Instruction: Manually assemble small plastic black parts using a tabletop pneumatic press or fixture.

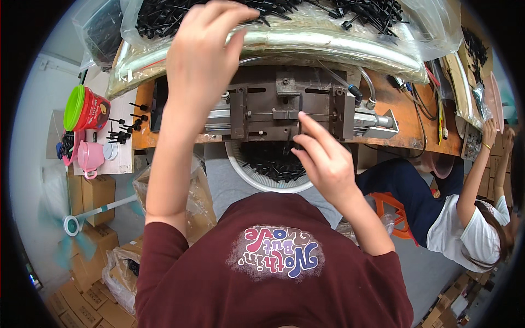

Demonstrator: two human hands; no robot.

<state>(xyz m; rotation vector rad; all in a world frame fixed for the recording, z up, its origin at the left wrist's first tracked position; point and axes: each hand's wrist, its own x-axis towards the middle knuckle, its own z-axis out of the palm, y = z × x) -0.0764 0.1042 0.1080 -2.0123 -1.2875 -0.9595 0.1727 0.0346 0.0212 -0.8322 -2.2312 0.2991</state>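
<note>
My left hand (202,60) reaches over a pile of thin black plastic pieces (164,19) at the back, slightly blurred. Its thumb and forefinger are apart, and I see nothing held between them. In front of the metal fixture (314,101), my right hand (328,164) pinches a slim black plastic piece (299,130), held roughly upright. The fixture has a small centre block (285,115) just beyond my right fingertips. Below it, a pale round basket (239,170) full of similar black pieces rests at my lap.
A padded, plastic-wrapped edge (328,44) borders the pile. Pneumatic cylinders (369,121) and hoses flank the fixture. At left stand a red and green tub (90,109), a pink cup (90,157) and a fan (71,225). Another person (465,229) works at right.
</note>
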